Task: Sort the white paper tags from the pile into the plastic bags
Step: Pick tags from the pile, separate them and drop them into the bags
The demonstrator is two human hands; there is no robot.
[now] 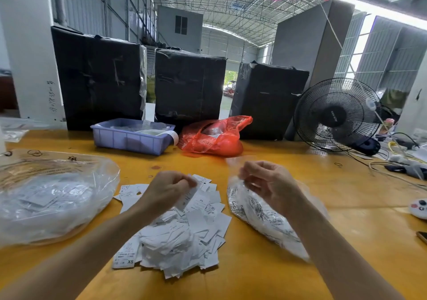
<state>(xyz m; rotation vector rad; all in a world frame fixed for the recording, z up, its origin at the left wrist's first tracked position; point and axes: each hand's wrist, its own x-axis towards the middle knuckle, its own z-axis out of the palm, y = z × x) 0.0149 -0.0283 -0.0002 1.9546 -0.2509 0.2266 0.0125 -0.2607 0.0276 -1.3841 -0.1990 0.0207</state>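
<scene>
The left hand (167, 187) pinches one white tag (190, 197) over the pile of tags (182, 228); the right hand (269, 184) grips the mouth of the printed plastic bag (261, 214). Both bags, including the larger clear bag (50, 195), hold tags, yet judging by the pile on the desk (288, 276), much sorting remains.

Table (265, 274): smooth yellow surface, slight sheen. Tags (184, 237): matt white paper, printed. Plastic bags (53, 195): clear, glossy, crinkled film. Tray (131, 138): matt blue plastic. Red bag (215, 138): thin translucent plastic.
</scene>
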